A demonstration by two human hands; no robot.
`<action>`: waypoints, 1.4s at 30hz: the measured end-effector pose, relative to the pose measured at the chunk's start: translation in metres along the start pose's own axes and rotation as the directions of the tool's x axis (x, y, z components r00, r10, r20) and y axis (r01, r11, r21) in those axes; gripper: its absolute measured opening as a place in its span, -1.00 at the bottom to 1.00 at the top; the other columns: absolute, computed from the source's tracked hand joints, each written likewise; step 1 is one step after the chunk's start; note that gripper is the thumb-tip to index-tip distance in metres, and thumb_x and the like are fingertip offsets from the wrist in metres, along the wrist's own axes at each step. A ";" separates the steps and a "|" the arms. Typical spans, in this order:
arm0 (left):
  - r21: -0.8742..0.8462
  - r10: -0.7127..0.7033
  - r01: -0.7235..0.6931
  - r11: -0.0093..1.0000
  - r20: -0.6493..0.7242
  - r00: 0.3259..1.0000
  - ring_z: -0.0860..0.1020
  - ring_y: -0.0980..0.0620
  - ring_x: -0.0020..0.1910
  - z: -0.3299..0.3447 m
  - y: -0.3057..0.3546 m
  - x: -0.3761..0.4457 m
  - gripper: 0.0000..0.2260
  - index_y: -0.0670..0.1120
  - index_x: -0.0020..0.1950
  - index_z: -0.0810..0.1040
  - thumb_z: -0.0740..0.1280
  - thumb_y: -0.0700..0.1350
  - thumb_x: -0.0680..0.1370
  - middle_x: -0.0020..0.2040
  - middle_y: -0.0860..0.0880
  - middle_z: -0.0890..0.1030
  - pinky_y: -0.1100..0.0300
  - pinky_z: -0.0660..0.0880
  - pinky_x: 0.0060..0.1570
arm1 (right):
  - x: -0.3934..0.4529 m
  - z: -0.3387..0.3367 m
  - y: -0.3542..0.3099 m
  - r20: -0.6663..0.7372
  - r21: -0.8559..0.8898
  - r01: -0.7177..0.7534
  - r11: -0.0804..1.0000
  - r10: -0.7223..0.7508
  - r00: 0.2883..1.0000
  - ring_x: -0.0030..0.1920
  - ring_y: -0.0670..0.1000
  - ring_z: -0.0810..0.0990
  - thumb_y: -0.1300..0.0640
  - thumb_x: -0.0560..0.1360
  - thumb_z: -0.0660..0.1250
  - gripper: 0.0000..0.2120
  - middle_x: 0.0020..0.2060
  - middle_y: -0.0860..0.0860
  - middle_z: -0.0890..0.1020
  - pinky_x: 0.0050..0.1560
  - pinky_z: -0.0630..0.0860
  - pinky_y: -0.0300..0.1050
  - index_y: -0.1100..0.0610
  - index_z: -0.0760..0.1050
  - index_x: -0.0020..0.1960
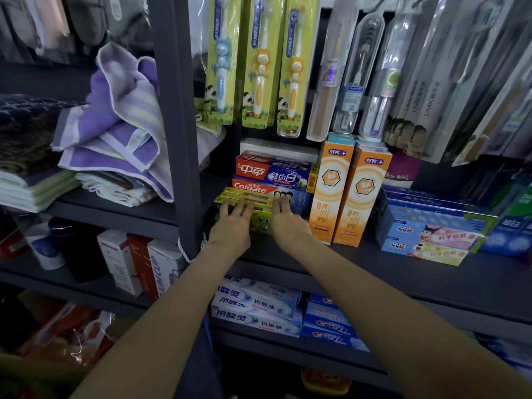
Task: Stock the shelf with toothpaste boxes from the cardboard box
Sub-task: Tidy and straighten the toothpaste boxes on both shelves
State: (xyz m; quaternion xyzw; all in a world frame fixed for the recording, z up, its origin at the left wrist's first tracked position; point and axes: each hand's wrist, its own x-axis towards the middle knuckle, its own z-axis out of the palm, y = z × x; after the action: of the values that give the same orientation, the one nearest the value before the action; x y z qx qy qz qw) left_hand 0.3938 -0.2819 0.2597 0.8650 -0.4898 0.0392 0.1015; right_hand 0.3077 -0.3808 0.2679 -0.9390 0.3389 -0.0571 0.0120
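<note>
1. Both hands reach onto the dark shelf and lie side by side on a stack of yellow-green toothpaste boxes.
2. The left hand lies flat on the stack's top, fingers straight and slightly spread, pressing rather than gripping.
3. The right hand rests on the stack's right end, fingers straight and close together, tips touching the Colgate box.
4. The yellow-green boxes lie lengthwise near the shelf's front edge, just right of the grey upright post.
5. Behind and above them lie the Colgate box and a red-and-blue toothpaste box.
6. Two orange upright boxes stand just right of the right hand.
7. Bare shelf runs along the front edge, before the orange boxes and the blue children's toothpaste boxes.
8. Hanging toothbrush packs close off the room overhead.
9. The cardboard box is out of view.
</note>
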 end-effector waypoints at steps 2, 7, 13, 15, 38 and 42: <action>-0.021 0.003 -0.002 1.000 0.057 0.998 -0.15 -0.18 0.50 -0.003 0.000 -0.002 -0.32 -0.05 0.54 -0.13 0.21 -0.23 0.55 0.55 -0.01 -0.12 -0.03 0.10 0.42 | -0.006 0.000 -0.001 0.003 0.030 -0.007 1.000 0.007 1.000 0.27 0.28 0.45 0.26 0.56 0.21 -0.30 0.52 0.18 -0.14 0.10 0.48 0.09 0.21 -0.16 0.53; 0.013 -0.013 0.013 1.000 -0.028 1.000 -0.21 -0.15 0.50 0.002 0.000 -0.019 -0.29 -0.09 0.52 -0.25 0.20 -0.19 0.56 0.53 -0.07 -0.23 -0.03 0.03 0.44 | -0.034 -0.005 -0.003 -0.109 -0.001 0.092 0.996 -0.091 0.990 0.23 0.23 0.48 0.21 0.58 0.18 -0.34 0.53 0.14 -0.13 -0.07 0.50 0.01 0.13 -0.13 0.53; -0.041 0.191 -0.211 0.977 -0.283 0.940 0.07 -0.11 0.50 0.025 0.025 -0.072 -0.34 -0.13 0.52 0.04 0.28 -0.24 0.49 0.53 -0.08 0.05 -0.04 0.10 0.42 | -0.095 -0.001 0.029 -0.049 -0.025 0.242 0.970 -0.243 0.969 0.37 0.24 0.29 0.24 0.57 0.15 -0.42 0.50 0.14 -0.02 0.15 0.45 0.07 0.13 0.00 0.52; -0.035 0.225 -0.245 0.969 -0.283 0.932 0.13 -0.11 0.49 0.034 0.032 -0.088 -0.36 -0.14 0.51 0.09 0.30 -0.22 0.49 0.52 -0.08 0.11 -0.05 0.12 0.41 | -0.116 0.002 0.045 0.010 -0.064 0.217 0.974 -0.217 0.976 0.43 0.23 0.19 0.25 0.58 0.14 -0.43 0.51 0.14 -0.05 0.27 0.38 0.08 0.13 0.00 0.52; 0.036 0.416 -0.427 0.903 -0.316 0.853 0.36 0.00 0.07 0.134 0.058 -0.162 -0.32 -0.10 0.19 0.39 0.55 -0.24 0.12 0.07 -0.06 0.60 0.11 0.24 0.08 | -0.220 0.090 0.101 0.263 -0.172 0.179 0.969 -0.130 0.956 0.48 0.13 0.09 0.23 0.62 0.04 -0.50 0.52 0.11 0.01 0.43 0.13 0.05 0.18 0.00 0.53; 0.053 0.384 -0.384 0.922 -0.256 0.887 0.42 0.00 0.06 0.164 0.042 -0.167 -0.38 -0.17 0.16 0.55 0.56 -0.24 0.11 0.07 -0.07 0.61 0.12 0.23 0.09 | -0.222 0.124 0.102 0.275 -0.116 0.153 0.981 -0.116 0.954 0.52 0.12 -0.02 0.25 0.61 0.06 -0.44 0.53 0.11 -0.12 0.50 0.04 0.02 0.19 -0.09 0.54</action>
State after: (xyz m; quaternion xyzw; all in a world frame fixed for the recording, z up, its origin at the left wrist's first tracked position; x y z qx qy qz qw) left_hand 0.2666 -0.1983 0.0771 0.7382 -0.6335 0.1723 0.1552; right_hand 0.0879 -0.3202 0.1161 -0.9576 0.2726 0.0924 -0.0103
